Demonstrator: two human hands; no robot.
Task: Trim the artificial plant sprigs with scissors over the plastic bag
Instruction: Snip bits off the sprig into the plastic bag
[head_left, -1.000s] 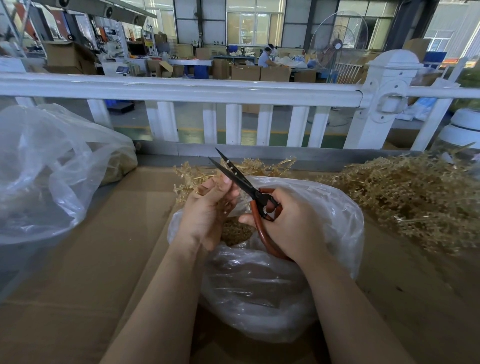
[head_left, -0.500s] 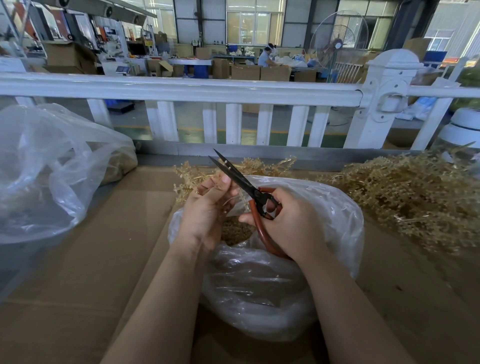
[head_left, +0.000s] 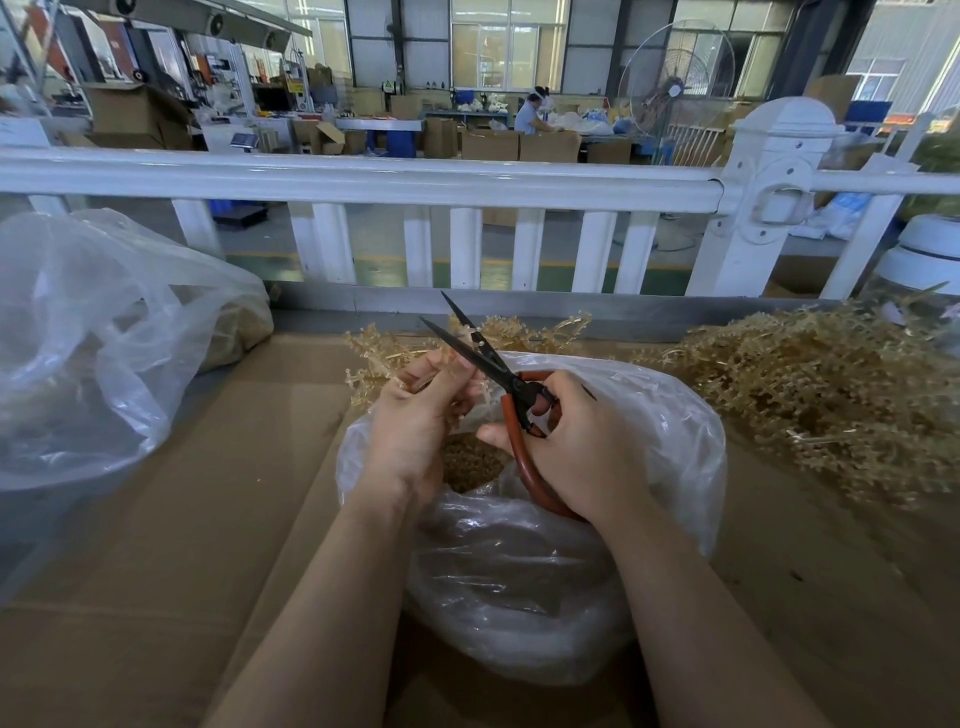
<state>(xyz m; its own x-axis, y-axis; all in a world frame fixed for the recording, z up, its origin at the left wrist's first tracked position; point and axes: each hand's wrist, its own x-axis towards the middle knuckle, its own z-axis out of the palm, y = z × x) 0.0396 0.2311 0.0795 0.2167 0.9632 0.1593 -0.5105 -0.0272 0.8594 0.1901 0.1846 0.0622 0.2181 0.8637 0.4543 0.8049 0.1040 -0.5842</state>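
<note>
Over a crinkled clear plastic bag (head_left: 545, 587) of brown trimmings on flat cardboard (head_left: 182, 545), the left hand (head_left: 415, 426) pinches a spiky tan plastic sprig (head_left: 475, 343) between the parted black blades of red-handled scissors (head_left: 498, 384) gripped in the right hand (head_left: 582, 441).

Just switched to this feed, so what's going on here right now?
A person is trimming pale artificial sprigs at a cardboard-covered bench. The left hand holds a sprig up over the open plastic bag. The right hand grips red-handled scissors, blades parted around the sprig's stem. Cut bits already lie in the bag. A large pile of sprigs sits to the right, and a second plastic bag lies to the left.
</note>
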